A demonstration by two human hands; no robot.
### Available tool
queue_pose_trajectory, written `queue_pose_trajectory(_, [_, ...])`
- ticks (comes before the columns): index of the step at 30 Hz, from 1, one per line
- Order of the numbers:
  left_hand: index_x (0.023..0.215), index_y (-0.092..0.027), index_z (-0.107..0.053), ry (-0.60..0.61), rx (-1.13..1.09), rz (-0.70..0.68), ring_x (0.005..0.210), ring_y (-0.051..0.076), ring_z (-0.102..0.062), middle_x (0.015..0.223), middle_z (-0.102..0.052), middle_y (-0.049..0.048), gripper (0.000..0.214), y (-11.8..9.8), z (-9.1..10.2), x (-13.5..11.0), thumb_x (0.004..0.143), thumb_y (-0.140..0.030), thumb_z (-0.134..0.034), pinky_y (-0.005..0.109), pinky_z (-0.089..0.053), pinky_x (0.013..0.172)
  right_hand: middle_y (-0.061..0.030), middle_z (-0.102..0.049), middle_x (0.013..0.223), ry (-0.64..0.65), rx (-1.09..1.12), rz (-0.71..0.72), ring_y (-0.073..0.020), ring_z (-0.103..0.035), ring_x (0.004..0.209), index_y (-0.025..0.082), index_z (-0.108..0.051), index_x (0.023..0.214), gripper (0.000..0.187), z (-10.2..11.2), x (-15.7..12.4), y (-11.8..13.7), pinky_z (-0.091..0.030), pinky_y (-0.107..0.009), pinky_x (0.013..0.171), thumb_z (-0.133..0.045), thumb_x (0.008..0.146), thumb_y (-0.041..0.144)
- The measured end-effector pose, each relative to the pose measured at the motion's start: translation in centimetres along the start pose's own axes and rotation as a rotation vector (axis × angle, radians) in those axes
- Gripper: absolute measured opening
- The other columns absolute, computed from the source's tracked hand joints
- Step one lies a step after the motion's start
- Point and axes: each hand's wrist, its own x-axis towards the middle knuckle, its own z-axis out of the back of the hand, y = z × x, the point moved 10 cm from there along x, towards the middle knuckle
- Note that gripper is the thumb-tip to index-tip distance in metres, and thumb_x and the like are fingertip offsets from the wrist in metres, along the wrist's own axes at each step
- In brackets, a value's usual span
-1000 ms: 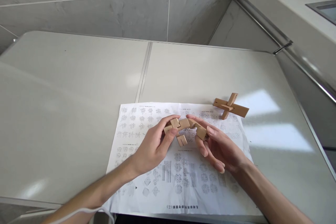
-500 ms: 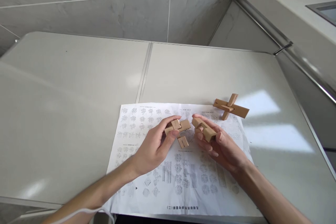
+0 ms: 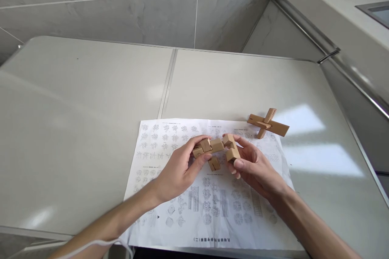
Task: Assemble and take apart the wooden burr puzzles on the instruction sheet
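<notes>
My left hand [image 3: 179, 170] pinches a small cluster of interlocked wooden puzzle bars [image 3: 209, 150] above a printed instruction sheet [image 3: 206, 202]. My right hand [image 3: 252, 166] grips a separate notched wooden bar [image 3: 231, 147], held close against the right end of the cluster. Both hands hover just over the middle of the sheet, fingers curled round the wood. A finished wooden cross puzzle [image 3: 267, 123] lies on the table beyond the sheet's upper right corner, away from both hands.
The sheet lies on a pale grey table [image 3: 91, 101] with a seam down its middle. A tiled wall [image 3: 121, 4] stands behind, and a counter with a metal rail [image 3: 334, 52] runs along the right. A white cord [image 3: 100, 243] hangs by my left forearm.
My right hand drew its bar away from the cluster, then turned it and brought it back against the cluster's right end. My left hand stayed almost still.
</notes>
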Motion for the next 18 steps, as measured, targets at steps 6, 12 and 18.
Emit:
queue_pose_trajectory(6, [0.151,-0.028,-0.051,0.039,0.056,-0.042,0.066,0.015,-0.056,0.088,-0.07,0.0012,0.046,-0.2,-0.4,-0.2,0.112,-0.051,-0.047,0.03,-0.05,0.064,-0.0004,-0.059,0.081,0.023,-0.112,0.066,-0.0172,-0.05,0.07,0.026,-0.07,0.113,0.051,-0.3,-0.4,0.8,-0.046,-0.031,0.064,-0.086,0.081,0.063])
queue_pose_trajectory(12, [0.146,-0.025,-0.054,0.049,0.084,-0.085,0.073,0.016,-0.064,0.096,-0.074,0.0031,0.044,-0.7,-0.6,-0.3,0.112,-0.052,-0.046,0.029,-0.051,0.067,-0.0049,-0.061,0.097,-0.023,-0.287,0.088,-0.0257,-0.056,0.091,0.03,-0.069,0.126,0.054,0.3,-0.9,0.6,-0.048,-0.037,0.08,-0.073,0.09,0.07])
queue_pose_trajectory(18, [0.144,-0.024,-0.055,0.009,0.089,-0.111,0.076,0.016,-0.066,0.097,-0.075,0.0033,0.042,-0.9,-0.3,-0.3,0.113,-0.05,-0.047,0.029,-0.053,0.069,-0.0072,-0.065,0.104,0.011,-0.312,0.091,-0.0273,-0.059,0.098,0.031,-0.068,0.137,0.051,0.1,-1.0,0.2,-0.05,-0.042,0.093,-0.06,0.101,0.066])
